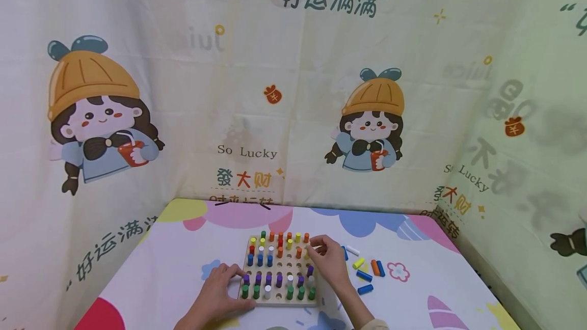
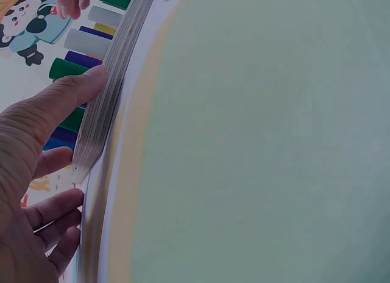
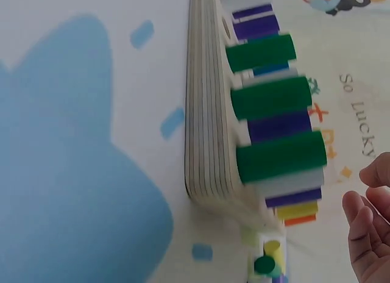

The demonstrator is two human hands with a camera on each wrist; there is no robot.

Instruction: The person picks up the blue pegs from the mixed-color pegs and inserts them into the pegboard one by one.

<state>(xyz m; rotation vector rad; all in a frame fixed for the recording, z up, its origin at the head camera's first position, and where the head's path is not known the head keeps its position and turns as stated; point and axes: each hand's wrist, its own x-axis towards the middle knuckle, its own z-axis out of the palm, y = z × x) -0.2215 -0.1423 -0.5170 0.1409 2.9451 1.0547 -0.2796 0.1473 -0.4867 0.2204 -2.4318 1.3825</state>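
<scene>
A wooden pegboard (image 1: pixel 278 301) stands on the table with rows of coloured pegs upright in its holes. My left hand (image 1: pixel 216 292) holds its near left corner, thumb (image 2: pixel 91 82) against the front edge and index finger at the left side. At the far right corner, my right hand (image 1: pixel 328 258) has bent fingers, with thumb and index tips right beside a pale yellow peg (image 1: pixel 307 254) that they partly hide. In the right wrist view a gap shows between thumb and index finger, with nothing visible in it. Green pegs (image 3: pixel 281 156) line the front row, with one bare hole.
Loose pegs lie right of the board: blue pegs (image 1: pixel 365 289), a yellow peg (image 1: pixel 358 263), an orange peg (image 1: pixel 375 267) and a white peg (image 1: pixel 352 250). The patterned table (image 1: pixel 165 264) is bounded by printed cloth walls (image 1: pixel 302 167) at the back and sides.
</scene>
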